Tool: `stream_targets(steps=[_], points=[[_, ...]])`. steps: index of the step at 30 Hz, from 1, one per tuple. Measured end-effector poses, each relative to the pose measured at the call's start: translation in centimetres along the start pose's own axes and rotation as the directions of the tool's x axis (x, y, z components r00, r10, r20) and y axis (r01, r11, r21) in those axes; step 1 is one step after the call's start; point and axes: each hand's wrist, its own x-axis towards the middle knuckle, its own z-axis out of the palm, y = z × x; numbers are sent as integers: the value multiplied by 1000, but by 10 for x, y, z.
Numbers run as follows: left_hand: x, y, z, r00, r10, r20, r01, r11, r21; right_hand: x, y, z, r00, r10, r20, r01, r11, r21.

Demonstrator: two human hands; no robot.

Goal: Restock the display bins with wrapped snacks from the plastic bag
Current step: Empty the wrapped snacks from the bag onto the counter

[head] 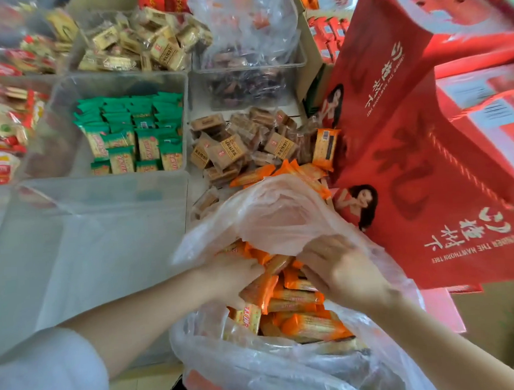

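Both forearms reached in from the bottom of the view and met at the mouth of the plastic bag (274, 356), which sat open at about six o'clock from the centre. The left hand (235, 276) came in from eight o'clock, a pale sleeve (48, 372) covering the upper arm, wrist straight and palm turned down, its fingers curled round a bunch of orange packets (296, 311) near the top of the pile. The right hand (338, 269) came in from four o'clock, back of the hand facing up, fingers bent and tucked under a fold of the bag's film; whether they pinched the film alone or packets as well, I could not tell. The two hands were near each other, with packets showing between them. The bag's upper flap ballooned toward twelve o'clock, over more orange packets lying in a heap of brown packets (239, 148) just beyond. At ten o'clock stood a clear bin (63, 94) holding rows of green packets (132, 135), and nearer, at nine o'clock, another clear bin (102, 187). At three o'clock leaned red gift boxes (425, 164) printed with white lettering.
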Motion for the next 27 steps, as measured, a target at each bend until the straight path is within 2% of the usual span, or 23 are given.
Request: stream_targets(steps=[2,3,5,7,8,11,13,17,20,23,27], points=[[0,12,-6,998,-34,47,38,996,-77,-21,-2,17,971,20,236,6,994,-111],[0,16,-3,997,-63,43,66,994,-87,-27,-3,24,933,100,345,-44,985,-165],[-1,22,11,991,-128,38,130,990,-46,-33,-1,35,853,295,431,-189,943,-272],[-2,25,27,980,-191,57,190,981,24,-33,0,39,792,423,440,-295,897,-331],[-3,27,31,976,-212,53,210,976,55,-33,1,41,787,439,433,-316,890,-328],[-4,36,36,967,-253,16,251,963,95,-30,0,43,805,414,425,-291,900,-326],[-3,39,37,958,-287,11,285,954,93,-26,-3,41,787,407,463,-261,901,-347],[-2,36,36,935,-344,86,352,930,-109,-33,-10,51,822,335,460,-158,911,-381],[-3,27,34,931,-328,161,362,885,-293,-40,-13,63,851,318,417,-162,916,-367],[-8,25,29,925,-316,210,373,857,-356,-43,-14,68,842,350,410,-195,907,-374],[-16,29,20,934,-306,186,357,843,-402,-38,-16,70,827,392,403,-237,893,-382]])
